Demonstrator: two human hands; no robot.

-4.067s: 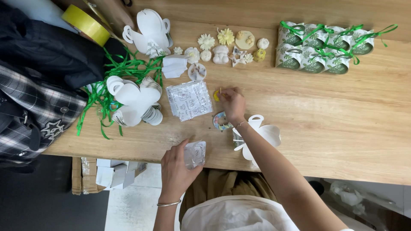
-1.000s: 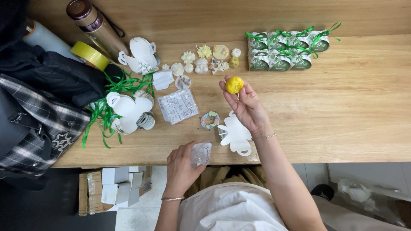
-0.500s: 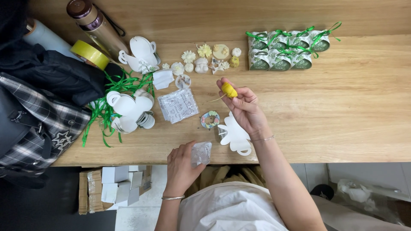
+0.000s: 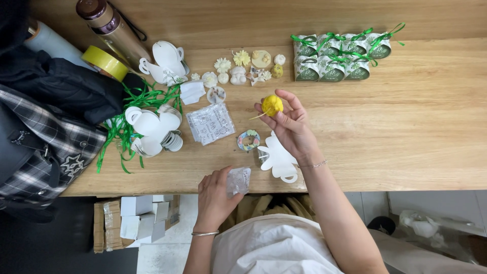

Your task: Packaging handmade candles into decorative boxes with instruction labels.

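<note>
Yellow ball [image 4: 272,105] is pinched at frame centre by the raised right hand [image 4: 288,127] (palm up); a clear bag [image 4: 237,181] is gripped lower down by the left hand [image 4: 215,199].

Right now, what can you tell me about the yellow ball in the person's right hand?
The yellow ball is small, round and bright yellow, with a rough, bumpy surface that looks moulded or crumbly. A thin pale string sticks out from its lower left side. The right hand pinches it between thumb and fingertips, raised above the wooden table, touching nothing else. It sits below the row of pale flower-shaped pieces and above a flat white paper cutout.
</note>
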